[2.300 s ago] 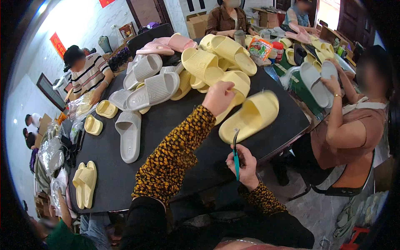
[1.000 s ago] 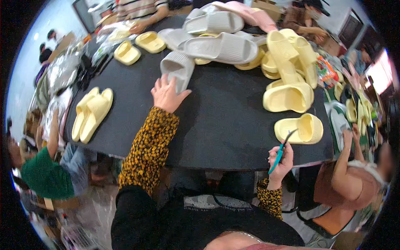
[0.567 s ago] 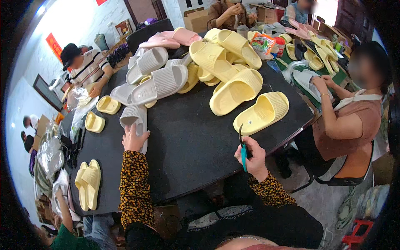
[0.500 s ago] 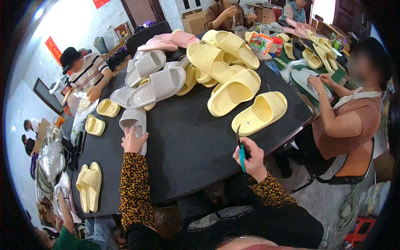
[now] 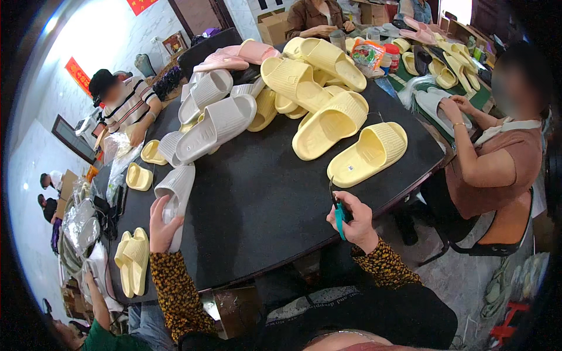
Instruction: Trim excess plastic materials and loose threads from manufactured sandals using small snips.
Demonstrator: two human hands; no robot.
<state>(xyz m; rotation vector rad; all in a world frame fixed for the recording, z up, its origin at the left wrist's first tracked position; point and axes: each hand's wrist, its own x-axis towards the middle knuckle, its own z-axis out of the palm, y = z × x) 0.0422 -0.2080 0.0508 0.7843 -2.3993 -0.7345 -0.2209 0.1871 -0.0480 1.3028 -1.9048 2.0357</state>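
Note:
My left hand [image 5: 163,225] is closed on a grey slipper [image 5: 178,190] at the near left of the dark table, thumb over its side. In my right hand [image 5: 358,224] is a pair of small scissors [image 5: 339,217] with teal handles, the dark blades pointing away from me. Just beyond the blades lies a yellow slipper [image 5: 369,155] with a small round sticker on its footbed. Another yellow slipper [image 5: 331,126] rests to its left. Grey slippers [image 5: 216,128] are piled past my left hand.
Pink slippers [image 5: 237,55] top the heap at the back. A pair of yellow slippers [image 5: 133,260] lies by the table's left edge. Near it sit small yellow slippers [image 5: 139,176]. On the right a seated co-worker [image 5: 492,146] handles a pale slipper [image 5: 442,111]; other people sit around the table.
My left hand has moved left and nearer, drawing the grey slipper away from the pile and tilting it. My right hand with the scissors has hardly moved.

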